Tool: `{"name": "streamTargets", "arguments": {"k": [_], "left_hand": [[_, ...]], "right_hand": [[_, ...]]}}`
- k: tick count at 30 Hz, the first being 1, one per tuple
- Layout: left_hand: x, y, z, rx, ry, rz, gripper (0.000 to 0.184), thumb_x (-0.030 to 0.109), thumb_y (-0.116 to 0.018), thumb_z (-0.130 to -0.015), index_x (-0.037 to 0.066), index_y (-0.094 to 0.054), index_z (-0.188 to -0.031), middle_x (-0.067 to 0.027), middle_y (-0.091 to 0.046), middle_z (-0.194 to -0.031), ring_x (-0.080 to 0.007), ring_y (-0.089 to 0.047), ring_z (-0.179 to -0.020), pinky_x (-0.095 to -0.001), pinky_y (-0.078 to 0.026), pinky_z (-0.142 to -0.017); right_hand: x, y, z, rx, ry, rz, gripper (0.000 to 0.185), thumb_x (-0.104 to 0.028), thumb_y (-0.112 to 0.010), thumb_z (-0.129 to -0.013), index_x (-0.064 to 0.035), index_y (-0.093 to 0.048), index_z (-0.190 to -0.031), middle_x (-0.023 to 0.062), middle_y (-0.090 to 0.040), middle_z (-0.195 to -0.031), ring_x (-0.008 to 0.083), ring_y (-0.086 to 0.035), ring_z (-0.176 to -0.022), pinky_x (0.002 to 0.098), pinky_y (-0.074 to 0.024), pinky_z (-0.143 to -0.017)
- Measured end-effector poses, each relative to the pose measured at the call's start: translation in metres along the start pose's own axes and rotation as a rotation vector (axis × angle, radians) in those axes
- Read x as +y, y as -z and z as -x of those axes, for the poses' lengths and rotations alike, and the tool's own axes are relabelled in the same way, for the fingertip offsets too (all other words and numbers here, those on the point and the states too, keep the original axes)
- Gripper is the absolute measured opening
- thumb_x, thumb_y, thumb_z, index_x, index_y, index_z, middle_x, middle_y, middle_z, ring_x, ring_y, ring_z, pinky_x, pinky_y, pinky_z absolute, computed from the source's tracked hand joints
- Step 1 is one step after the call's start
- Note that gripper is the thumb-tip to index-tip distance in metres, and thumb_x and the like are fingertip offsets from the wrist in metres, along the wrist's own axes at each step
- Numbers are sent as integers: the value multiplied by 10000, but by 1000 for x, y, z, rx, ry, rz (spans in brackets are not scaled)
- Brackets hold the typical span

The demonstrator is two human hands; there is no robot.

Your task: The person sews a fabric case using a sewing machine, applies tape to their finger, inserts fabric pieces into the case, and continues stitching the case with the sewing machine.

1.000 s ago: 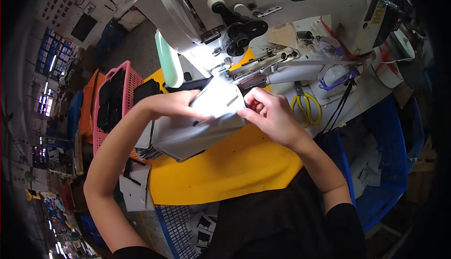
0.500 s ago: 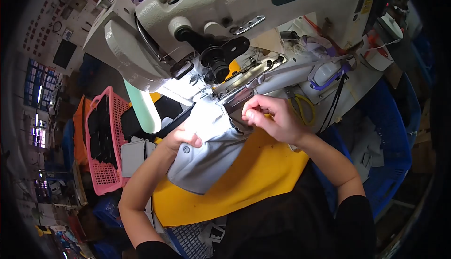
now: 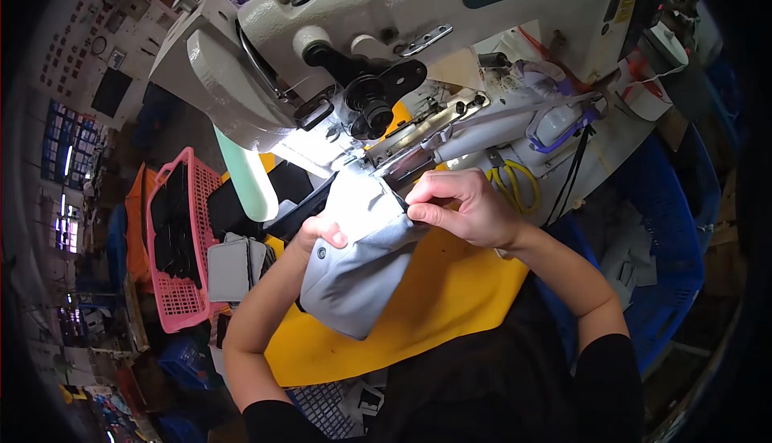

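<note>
A light grey fabric piece point(image 3: 354, 282) with a metal eyelet hangs from the needle area of the sewing machine point(image 3: 402, 17), its upper part brightly lit. My left hand point(image 3: 320, 235) grips its left edge, thumb on top and the other fingers hidden behind. My right hand point(image 3: 462, 206) is pinched at the piece's right edge, thumb against the curled forefinger, on the dark edge of the fabric. The yellow surface point(image 3: 442, 282) lies beneath the piece.
Yellow-handled scissors point(image 3: 519, 186) lie right of my right hand. A pink basket point(image 3: 177, 302) with black items stands at the left, beside stacked grey pieces point(image 3: 233, 270). A blue crate point(image 3: 671, 282) with grey pieces is at the right. A pale green part point(image 3: 245, 178) hangs by the machine head.
The grey piece has swung round so its free end hangs downward. My left hand has shifted lower along it. My right hand came off the edge, then moved back to it.
</note>
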State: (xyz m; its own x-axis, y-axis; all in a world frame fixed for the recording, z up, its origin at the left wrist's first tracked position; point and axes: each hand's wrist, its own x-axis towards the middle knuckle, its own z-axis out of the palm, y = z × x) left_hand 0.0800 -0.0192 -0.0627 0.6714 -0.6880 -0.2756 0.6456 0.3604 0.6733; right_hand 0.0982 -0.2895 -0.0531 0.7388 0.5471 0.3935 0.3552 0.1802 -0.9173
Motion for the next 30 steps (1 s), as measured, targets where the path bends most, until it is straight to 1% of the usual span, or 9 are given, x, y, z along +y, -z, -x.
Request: {"name": "streamTargets", "arguments": {"k": [6,10,14,17,18,21,22,25,30], "left_hand": [[-15,-6,-4,-4,-141,150,878,96,-652,-558,-72,-405,-1383,-251,-576,-1259,-361,-583,-1148,-431,-426,-1061],[-14,-1,2,64,-166,71,843,99,-655,-585,-65,-414,-1376,-255,-578,-1259,-360,-585,-1146,-429,-422,-1068],[-3,-12,5,166,-203,-45,798,91,-660,-612,-64,-430,-1359,-231,-586,-1261,-353,-593,-1131,-424,-431,-1049],[11,-3,20,254,-55,-459,705,158,-703,-675,-50,-489,-1314,-209,-584,-1264,-326,-600,-1097,-416,-457,-985],[13,-24,25,266,-68,-452,705,158,-703,-675,-50,-489,-1314,-209,-584,-1264,-326,-600,-1097,-416,-457,-985],[26,-98,46,816,-83,-1276,585,234,-735,-744,-6,-567,-1250,-179,-599,-1221,-298,-586,-1086,-414,-451,-930],[21,-101,48,828,-92,-1271,585,234,-735,-744,-6,-567,-1250,-179,-599,-1221,-298,-586,-1086,-414,-451,-930],[-7,-110,54,925,-720,-2182,488,267,-713,-802,39,-608,-1221,-140,-610,-1189,-284,-558,-1108,-412,-427,-928],[-39,-119,32,875,-760,-2280,390,184,-663,-827,56,-633,-1195,-85,-623,-1160,-272,-542,-1116,-411,-405,-944]], "right_hand": [[4,3,-4,-45,142,119,72,-48,-676,-891,15,-658,-861,59,-664,-810,147,-622,-729,276,-483,-674],[-2,-3,-1,-58,137,160,78,-55,-681,-885,14,-656,-860,70,-669,-814,172,-630,-712,290,-490,-658],[-14,-9,3,20,177,287,98,-66,-686,-884,17,-645,-851,58,-642,-773,134,-613,-685,269,-479,-629],[-27,-22,4,97,-104,276,115,-75,-689,-886,16,-635,-841,34,-609,-746,82,-577,-666,241,-462,-611],[-27,-26,6,78,-100,275,115,-75,-689,-886,16,-635,-841,34,-609,-746,82,-577,-666,241,-462,-611],[-17,-34,9,202,-41,161,125,-78,-693,-887,11,-624,-830,10,-583,-736,45,-540,-674,222,-446,-612],[-14,-36,9,190,-34,162,125,-78,-693,-887,11,-624,-830,10,-583,-736,45,-540,-674,222,-446,-612],[-3,-40,13,229,-43,38,130,-78,-699,-884,5,-618,-826,4,-588,-751,49,-529,-670,224,-441,-613],[-5,-39,11,217,6,142,130,-74,-699,-887,2,-618,-818,4,-580,-734,48,-531,-668,219,-434,-612]]}}
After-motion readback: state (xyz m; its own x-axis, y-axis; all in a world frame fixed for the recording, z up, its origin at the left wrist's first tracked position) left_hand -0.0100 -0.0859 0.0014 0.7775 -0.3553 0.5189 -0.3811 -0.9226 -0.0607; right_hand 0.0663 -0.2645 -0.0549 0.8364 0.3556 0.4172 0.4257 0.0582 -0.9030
